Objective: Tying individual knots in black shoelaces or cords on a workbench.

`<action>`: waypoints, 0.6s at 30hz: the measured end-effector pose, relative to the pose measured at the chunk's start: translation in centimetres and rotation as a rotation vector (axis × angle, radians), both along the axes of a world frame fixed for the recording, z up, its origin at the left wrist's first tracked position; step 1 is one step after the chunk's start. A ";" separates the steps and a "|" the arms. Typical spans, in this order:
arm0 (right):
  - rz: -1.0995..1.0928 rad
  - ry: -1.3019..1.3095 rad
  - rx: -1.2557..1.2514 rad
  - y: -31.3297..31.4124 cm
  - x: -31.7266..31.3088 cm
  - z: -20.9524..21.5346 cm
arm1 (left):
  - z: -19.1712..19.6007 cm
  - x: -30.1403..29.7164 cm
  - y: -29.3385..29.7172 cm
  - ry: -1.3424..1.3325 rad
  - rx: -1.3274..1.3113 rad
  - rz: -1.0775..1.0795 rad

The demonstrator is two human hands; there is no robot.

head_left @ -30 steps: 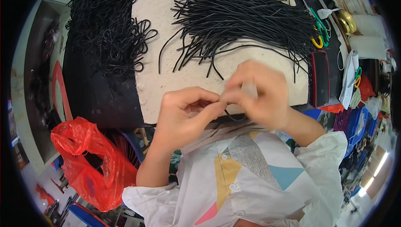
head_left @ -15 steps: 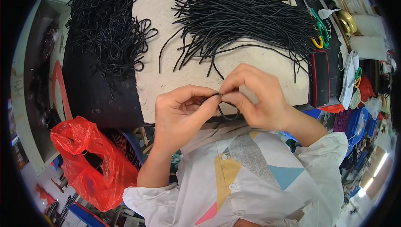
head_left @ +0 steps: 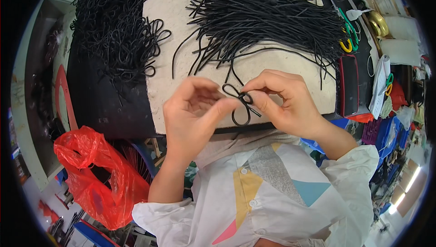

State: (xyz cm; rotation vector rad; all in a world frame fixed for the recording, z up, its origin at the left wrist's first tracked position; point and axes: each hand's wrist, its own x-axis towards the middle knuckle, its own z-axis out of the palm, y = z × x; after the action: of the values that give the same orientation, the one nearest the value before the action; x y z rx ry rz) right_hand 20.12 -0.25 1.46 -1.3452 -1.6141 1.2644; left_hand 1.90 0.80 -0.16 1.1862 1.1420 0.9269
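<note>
A black cord bow with rounded loops and a short free end is held up in front of my body. My right hand pinches it at the knot between thumb and forefinger. Just to its left, my left hand is open, its fingers curved and apart, slightly blurred. The left thumb tip is close beside the loops; whether it touches them I cannot tell. Behind my hands, a thick bundle of straight black cords lies on a cream board. A heap of looped black cord pieces is at the far left.
Green-and-yellow-handled scissors lie by the bundle's right end. A dark red-edged flat case sits at the board's right edge. At the lower left hangs a red plastic bag. A gold tape roll stands at the far right.
The cord pinched between both hands now shows as a knotted bow with loops. My left hand has loosened and moved slightly left, while the right keeps its pinch.
</note>
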 end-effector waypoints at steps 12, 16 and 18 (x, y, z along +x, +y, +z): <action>-0.046 -0.059 0.077 -0.4 0.2 -1.7 | 0.6 0.2 -0.2 -0.201 -0.223 0.065; -0.181 0.342 -0.291 0.4 0.3 -0.2 | 0.2 0.1 -0.4 0.327 0.592 -0.033; -0.113 0.269 -0.282 0.6 0.5 -0.1 | 0.2 0.3 -0.4 0.359 0.691 -0.052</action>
State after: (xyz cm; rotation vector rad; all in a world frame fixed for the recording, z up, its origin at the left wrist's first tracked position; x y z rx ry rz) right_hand 20.61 0.39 1.39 -1.3428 -1.1932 1.5712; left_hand 2.18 0.40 0.07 1.9950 1.0884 1.1408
